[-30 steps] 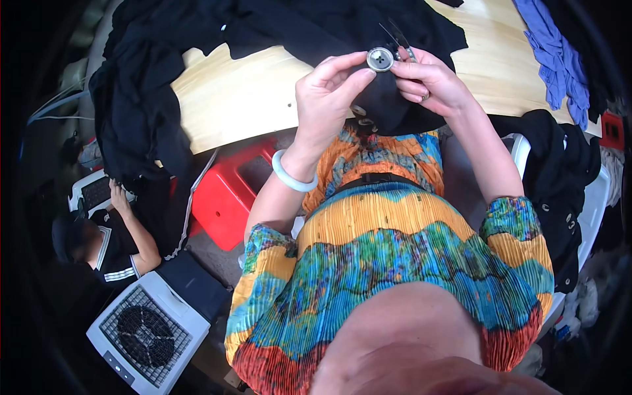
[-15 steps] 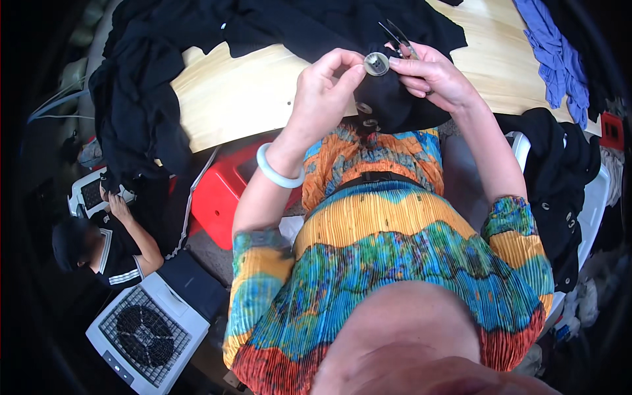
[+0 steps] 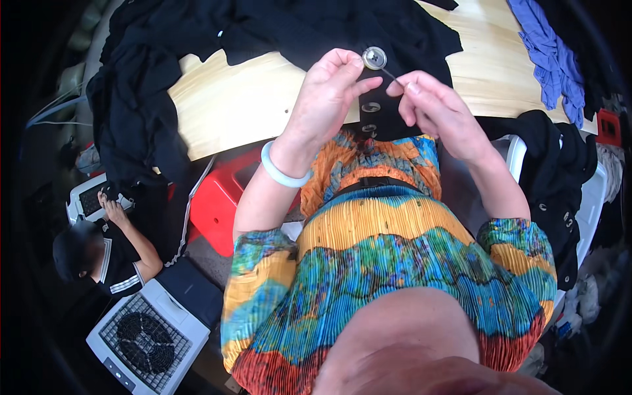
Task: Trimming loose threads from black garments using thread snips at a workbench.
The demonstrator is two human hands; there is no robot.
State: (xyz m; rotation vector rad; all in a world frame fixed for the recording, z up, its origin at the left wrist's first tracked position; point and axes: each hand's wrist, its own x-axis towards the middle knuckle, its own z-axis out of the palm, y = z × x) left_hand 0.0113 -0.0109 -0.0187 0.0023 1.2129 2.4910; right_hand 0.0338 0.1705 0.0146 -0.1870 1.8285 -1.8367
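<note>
My left hand (image 3: pixel 322 99) pinches a round, grey-rimmed button (image 3: pixel 374 58) between thumb and finger, held up over the table edge. From the button a thin dark thread (image 3: pixel 393 78) slants down to my right hand (image 3: pixel 444 115), whose thumb and forefinger pinch its end. Whether anything else lies in my right palm is hidden. Behind and below both hands spreads a black garment (image 3: pixel 289 33), part of it hanging over the edge to my lap. More buttons (image 3: pixel 370 107) show on that hanging part.
The pale wooden table (image 3: pixel 230 99) also bears purple cloth (image 3: pixel 550 59) at far right. A red stool (image 3: pixel 214 204) stands left, near a white fan unit (image 3: pixel 148 336). A co-worker (image 3: pixel 99 253) sits at far left. Black garments (image 3: pixel 553 158) fill a white container (image 3: pixel 592 204) at right.
My right hand has moved down and right, away from the button, and now draws on the thread. The thread snips seen in it before no longer show. The button has risen slightly.
</note>
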